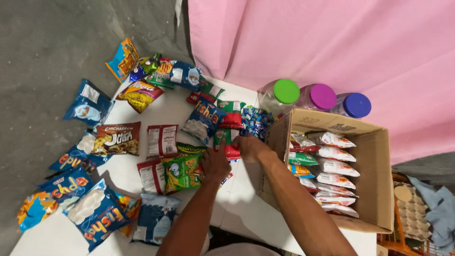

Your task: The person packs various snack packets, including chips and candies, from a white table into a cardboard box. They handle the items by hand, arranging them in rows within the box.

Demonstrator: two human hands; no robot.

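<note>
— So, how many things can you count?

— Three clear plastic jars stand in a row by the pink cloth: one with a green lid [286, 91], one with a purple lid [323, 96], one with a blue lid [356, 105]. One open brown cardboard box [374, 185] sits just beside them, with about ten small white and red snack bags [335, 167] stacked inside (some are half hidden, so I can't be sure). Lots of shiny snack bags lie all over the white table [246, 208]; six or so are blue [97, 218].

— And the hands?

— Two. The left hand [215, 163] lies flat on a green shiny snack bag [182, 171] with a cartoon face on it, fingers pressing down, not wrapped around it. The right hand [251, 147] is curled on a small red snack bag [231, 150], near the middle of the table, just beside the box wall. I can't tell how tight that hold is.

— What does the red one look like?

— Small, flat and shiny, with a bit of green near the top.

— Any free room?

— A bare white patch lies in front of the box, between the two arms. The blue bags at the left hang over the table edge.
</note>
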